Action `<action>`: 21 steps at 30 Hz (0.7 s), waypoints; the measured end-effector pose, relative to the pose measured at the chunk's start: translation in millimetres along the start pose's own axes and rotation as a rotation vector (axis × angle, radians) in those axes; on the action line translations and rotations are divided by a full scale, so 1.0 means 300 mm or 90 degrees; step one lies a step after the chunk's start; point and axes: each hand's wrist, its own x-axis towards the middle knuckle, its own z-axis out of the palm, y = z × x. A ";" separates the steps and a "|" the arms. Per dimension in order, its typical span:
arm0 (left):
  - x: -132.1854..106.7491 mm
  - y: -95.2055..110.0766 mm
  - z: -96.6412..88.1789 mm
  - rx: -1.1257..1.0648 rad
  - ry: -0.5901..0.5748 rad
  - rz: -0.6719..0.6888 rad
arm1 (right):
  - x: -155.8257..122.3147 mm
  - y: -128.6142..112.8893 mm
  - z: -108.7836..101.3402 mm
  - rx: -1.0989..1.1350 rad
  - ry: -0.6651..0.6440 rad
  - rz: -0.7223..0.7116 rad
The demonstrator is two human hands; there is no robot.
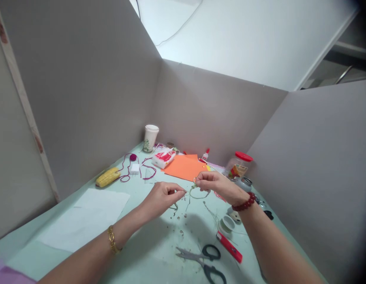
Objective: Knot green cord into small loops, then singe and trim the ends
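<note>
My right hand (216,184) is pinched closed on a thin green twine loop (197,197), which hangs below the fingertips above the table. Close to it, on the left, my left hand (162,198) has its thumb and forefinger pressed together beside the loose strands. Whatever lies between those fingertips is too small to make out. Small dry scraps (181,232) are scattered on the table under both hands. Nearer to me lie scissors (200,258) with black handles and a red box cutter (229,247). A spool of green twine (227,224) stands by my right forearm.
A white sheet (94,215) and a yellow corn cob (108,177) lie at the left, near purple yarn (133,157). Farther back are a paper cup (150,139), a tissue pack (163,157), orange paper (185,167), a glue bottle (205,155) and a red-lidded jar (238,165). Grey partitions (206,106) surround the table.
</note>
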 end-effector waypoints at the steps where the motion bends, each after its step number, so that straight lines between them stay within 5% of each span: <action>1: 0.000 0.000 0.000 -0.004 0.002 -0.002 | 0.000 0.004 0.000 -0.002 -0.008 -0.001; 21: 0.017 -0.020 -0.001 -0.045 0.019 -0.041 | 0.007 0.056 0.078 -0.123 0.042 -0.041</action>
